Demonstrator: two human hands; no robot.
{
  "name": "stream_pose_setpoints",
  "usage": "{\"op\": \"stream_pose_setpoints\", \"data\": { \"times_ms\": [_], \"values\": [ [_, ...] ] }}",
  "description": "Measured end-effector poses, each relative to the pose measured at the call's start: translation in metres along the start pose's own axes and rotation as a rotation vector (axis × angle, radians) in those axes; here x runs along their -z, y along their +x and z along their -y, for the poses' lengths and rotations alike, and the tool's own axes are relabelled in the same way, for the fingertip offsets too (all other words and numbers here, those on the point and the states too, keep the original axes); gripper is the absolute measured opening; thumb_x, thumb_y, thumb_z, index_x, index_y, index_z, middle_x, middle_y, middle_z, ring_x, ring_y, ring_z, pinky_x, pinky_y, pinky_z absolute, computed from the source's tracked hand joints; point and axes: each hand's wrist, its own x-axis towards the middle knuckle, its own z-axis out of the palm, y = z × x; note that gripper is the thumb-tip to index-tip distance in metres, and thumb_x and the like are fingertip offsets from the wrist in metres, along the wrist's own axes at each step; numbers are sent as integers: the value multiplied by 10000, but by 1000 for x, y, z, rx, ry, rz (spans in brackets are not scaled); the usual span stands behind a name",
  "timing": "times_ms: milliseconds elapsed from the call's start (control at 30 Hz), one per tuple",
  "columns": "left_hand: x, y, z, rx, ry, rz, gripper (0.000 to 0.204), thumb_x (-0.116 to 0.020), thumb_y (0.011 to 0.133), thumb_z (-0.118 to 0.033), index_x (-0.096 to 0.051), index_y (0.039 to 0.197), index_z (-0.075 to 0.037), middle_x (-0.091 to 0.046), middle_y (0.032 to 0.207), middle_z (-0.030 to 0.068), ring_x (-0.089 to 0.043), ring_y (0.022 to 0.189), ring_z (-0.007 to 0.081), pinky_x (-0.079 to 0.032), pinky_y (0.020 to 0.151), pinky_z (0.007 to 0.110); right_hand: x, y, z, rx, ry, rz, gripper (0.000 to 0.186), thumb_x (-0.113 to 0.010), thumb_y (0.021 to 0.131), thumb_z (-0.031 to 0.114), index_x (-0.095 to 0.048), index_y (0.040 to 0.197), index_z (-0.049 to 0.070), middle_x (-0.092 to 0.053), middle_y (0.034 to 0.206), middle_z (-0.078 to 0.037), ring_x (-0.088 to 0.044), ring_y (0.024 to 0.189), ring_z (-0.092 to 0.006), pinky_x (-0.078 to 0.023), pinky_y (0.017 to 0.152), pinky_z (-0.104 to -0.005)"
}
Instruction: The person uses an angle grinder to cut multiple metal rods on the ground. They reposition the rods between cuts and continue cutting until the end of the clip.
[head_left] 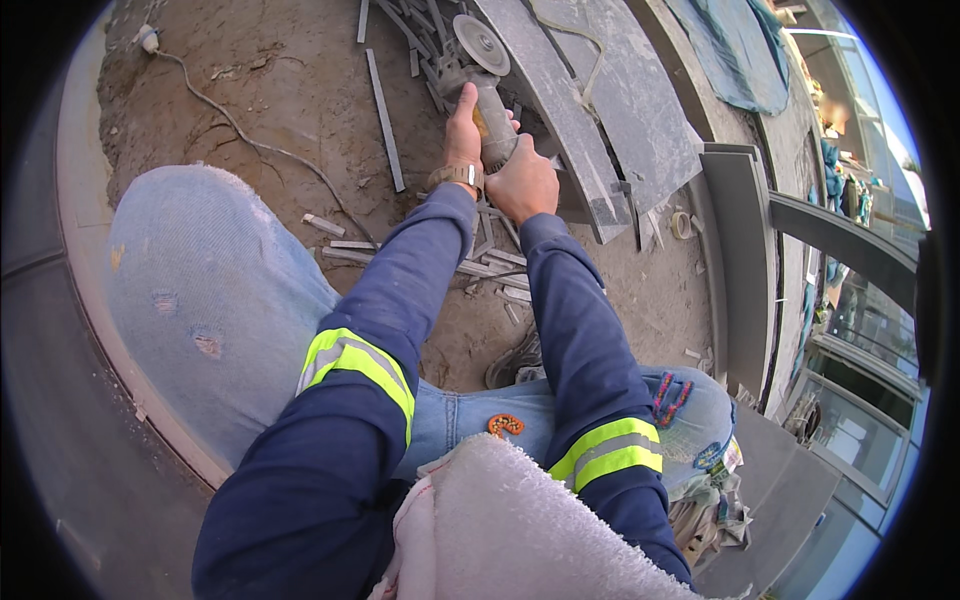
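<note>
An angle grinder (494, 120), grey with dust, is held out in front of me at the upper middle. Its round cutting disc (481, 44) points away, close to the edge of a grey slab (545, 100). My left hand (463, 138) wraps the grinder's body near its head, thumb lying along the side. Around the rear end of the handle closes my right hand (525, 182). Whether the disc touches the slab, I cannot tell. Below my hands, thin cut strips (490, 262) lie scattered on the dirt.
A pale cable (240, 128) runs across the ground from a white connector (148, 38). One long strip (384, 120) lies left of the grinder. To the right are a second slab (640, 110), a tape roll (682, 225) and a grey metal beam (840, 228). Blue cloth (735, 50) hangs at the upper right.
</note>
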Motion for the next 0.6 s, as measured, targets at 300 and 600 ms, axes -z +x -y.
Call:
{"op": "stream_pose_setpoints", "data": {
  "times_ms": [300, 600],
  "values": [
    [-4, -2, -2, -5, -20, -17, 575, -563, 931, -597, -609, 1010, -29, -660, 816, 137, -681, 690, 254, -576, 649, 391, 3, 1, 2, 6, -7, -10, 502, -745, 710, 293, -546, 1054, -14, -700, 892, -273, -699, 870, -428, -554, 792, -489],
    [-6, 0, -3, 5, -22, -8, 579, -551, 934, -605, -606, 999, -32, -654, 813, 139, -673, 692, 251, -571, 658, 391, 3, 3, 2, 8, -15, -20, 484, -733, 710, 267, -546, 1057, -13, -702, 888, -269, -701, 862, -426, -556, 789, -486]
  ]
}}
